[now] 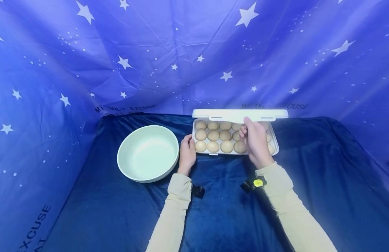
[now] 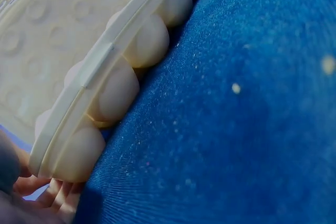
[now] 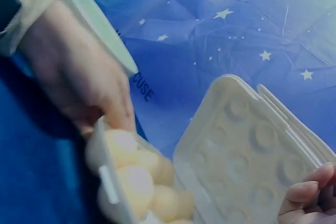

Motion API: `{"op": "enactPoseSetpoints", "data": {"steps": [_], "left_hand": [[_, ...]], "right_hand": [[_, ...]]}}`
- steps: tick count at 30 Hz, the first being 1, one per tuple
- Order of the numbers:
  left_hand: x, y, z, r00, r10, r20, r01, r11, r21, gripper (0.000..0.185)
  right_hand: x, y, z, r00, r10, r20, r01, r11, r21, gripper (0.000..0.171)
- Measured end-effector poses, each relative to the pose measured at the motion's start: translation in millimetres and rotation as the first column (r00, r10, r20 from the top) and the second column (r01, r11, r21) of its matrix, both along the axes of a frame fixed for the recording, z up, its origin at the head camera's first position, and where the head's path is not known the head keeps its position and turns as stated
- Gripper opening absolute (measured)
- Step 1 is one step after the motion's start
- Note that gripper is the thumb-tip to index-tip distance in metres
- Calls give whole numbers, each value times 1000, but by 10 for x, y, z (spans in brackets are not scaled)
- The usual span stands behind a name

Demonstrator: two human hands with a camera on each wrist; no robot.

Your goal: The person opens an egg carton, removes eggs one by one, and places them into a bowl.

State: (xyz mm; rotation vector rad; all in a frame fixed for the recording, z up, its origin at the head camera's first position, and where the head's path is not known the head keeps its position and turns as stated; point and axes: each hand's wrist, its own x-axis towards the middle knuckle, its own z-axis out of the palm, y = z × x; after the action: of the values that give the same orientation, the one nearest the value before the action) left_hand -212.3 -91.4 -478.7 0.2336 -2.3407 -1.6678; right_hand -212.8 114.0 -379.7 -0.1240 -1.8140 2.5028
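Observation:
A white plastic egg box (image 1: pixel 277 148) stands with its hinged lid (image 1: pixel 219 113) raised along the far side. Brown eggs (image 1: pixel 226 146) fill its rows, with some hidden behind my right hand (image 1: pixel 256 141). That hand pinches the front edge of the lid, thumb on the outside and fingers curled beneath. At the box's left end, my left hand (image 1: pixel 187 155) grips the short side; in the left wrist view its fingers (image 2: pixel 50 195) wrap around the corner. Round hollows mark the lid's inner face, seen in the right wrist view.
A pale green bowl (image 1: pixel 148 154) sits just left of my left hand, nothing in it. Dark blue velvety cloth (image 1: pixel 219 217) covers the table. Behind and at the sides hangs a blue curtain (image 1: pixel 169 63) with white stars, close behind the lid.

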Motion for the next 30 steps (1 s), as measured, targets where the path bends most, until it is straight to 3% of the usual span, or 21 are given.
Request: {"op": "enactPoseSetpoints", "data": {"steps": [5,10,21,30], "left_hand": [[-2,-8,-27,1000,8,-16,-10,997,-83,28],[-2,-4,-33,1000,11,3,-10,994,-107,29],[4,-3,-12,1000,3,17,-1,995,-104,30],[-9,14,-18,999,14,35,-12,997,-77,30]], "right_hand": [[-272,-51,120,1000,-17,-24,14,995,-97,42],[-523,-28,210,1000,0,-17,-3,989,-145,42],[-1033,2,266,1000,-4,20,6,996,-85,34],[-1325,-8,236,1000,-1,28,5,993,-114,29]]}}
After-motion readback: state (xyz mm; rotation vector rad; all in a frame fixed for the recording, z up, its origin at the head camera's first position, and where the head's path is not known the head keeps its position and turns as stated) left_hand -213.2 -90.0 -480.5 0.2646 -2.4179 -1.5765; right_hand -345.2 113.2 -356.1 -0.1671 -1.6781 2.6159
